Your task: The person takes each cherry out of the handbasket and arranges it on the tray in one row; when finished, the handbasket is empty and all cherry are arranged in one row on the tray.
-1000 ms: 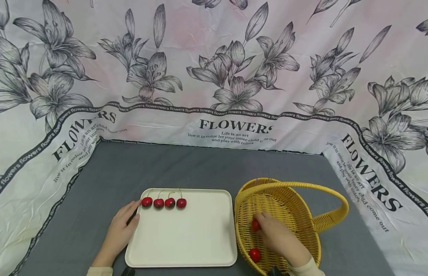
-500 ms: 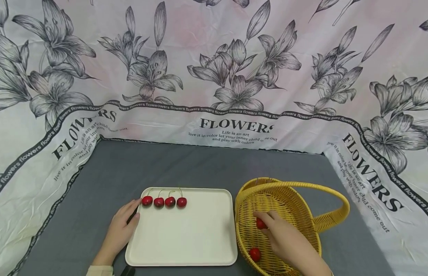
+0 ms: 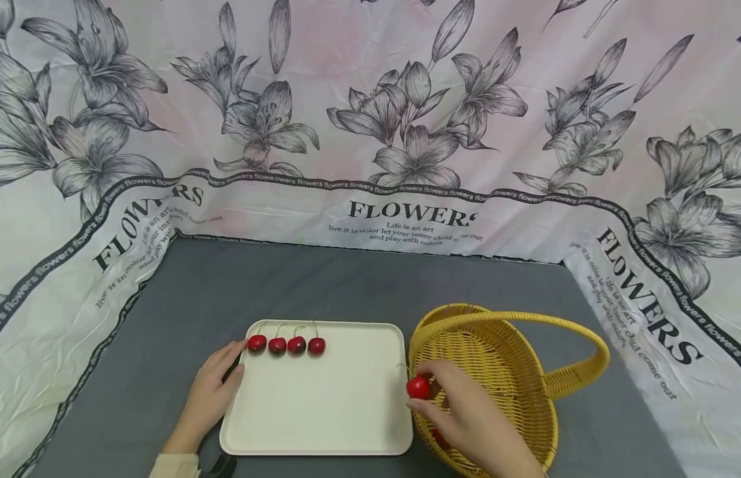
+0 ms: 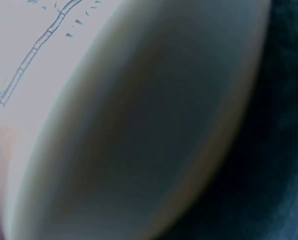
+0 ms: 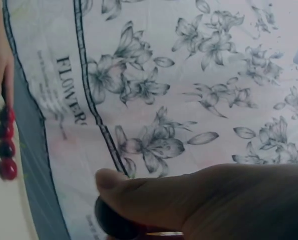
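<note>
Between thumb and fingertips my right hand [image 3: 469, 415] pinches a red cherry [image 3: 418, 387] above the basket's left rim, its thin stem pointing up and left. In the right wrist view the thumb [image 5: 154, 197] lies over that cherry [image 5: 113, 220], which looks dark there. A second cherry [image 3: 440, 439] sits in the yellow wicker basket [image 3: 508, 358], partly covered by the hand. Several cherries [image 3: 296, 345] stand in a row along the top left of the cream tray [image 3: 323, 405]. My left hand [image 3: 212, 388] rests at the tray's left edge, fingers extended toward the leftmost cherry.
The basket's arched handle [image 3: 585, 338] leans to the right. Tray and basket stand side by side on a grey cloth [image 3: 346, 285]. Flower-printed fabric [image 3: 406, 119] hangs around the back and sides. Only blurred close shapes fill most of the left wrist view.
My right hand has lifted the cherry from inside the basket and moved left to its rim near the tray. The left hand stays at the tray's edge.
</note>
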`<state>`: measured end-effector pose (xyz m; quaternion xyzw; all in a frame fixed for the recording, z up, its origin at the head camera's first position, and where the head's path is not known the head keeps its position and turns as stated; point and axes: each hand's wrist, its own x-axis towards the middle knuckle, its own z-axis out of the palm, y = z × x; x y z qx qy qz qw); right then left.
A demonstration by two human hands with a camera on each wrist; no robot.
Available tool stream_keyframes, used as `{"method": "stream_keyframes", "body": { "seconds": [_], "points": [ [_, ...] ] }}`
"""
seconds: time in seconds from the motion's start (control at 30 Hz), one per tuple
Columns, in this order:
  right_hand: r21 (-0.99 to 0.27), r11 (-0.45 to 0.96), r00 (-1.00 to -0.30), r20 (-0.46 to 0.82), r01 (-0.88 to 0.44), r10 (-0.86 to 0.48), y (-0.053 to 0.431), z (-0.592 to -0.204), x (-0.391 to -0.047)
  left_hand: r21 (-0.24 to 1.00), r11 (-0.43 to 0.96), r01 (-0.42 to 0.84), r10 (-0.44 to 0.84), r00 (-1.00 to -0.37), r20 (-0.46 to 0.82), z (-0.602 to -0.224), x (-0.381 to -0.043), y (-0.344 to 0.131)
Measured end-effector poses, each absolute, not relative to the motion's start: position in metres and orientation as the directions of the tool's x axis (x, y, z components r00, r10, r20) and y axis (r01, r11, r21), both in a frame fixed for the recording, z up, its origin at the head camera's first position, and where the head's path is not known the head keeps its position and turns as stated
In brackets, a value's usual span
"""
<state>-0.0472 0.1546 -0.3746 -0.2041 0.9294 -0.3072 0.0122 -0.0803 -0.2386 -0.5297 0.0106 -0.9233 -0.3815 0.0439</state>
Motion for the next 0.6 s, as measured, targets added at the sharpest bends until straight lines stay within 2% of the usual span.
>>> {"method": "stream_keyframes", "body": {
  "seconds": [0.23,0.6],
  "points": [
    [-0.652,0.685,-0.945,0.194,-0.325,-0.264,0.111,-0.392,-0.043,0.705,0.709,0.011,-0.062,-0.995,0.078,-0.528,-0.080,-0.240],
    [-0.650,0.687,-0.946,0.239,-0.323,-0.219,0.068,-0.426,-0.058,0.714,0.700,0.019,-0.059,-0.995,0.084,-0.532,-0.081,-0.239]
  ]
}}
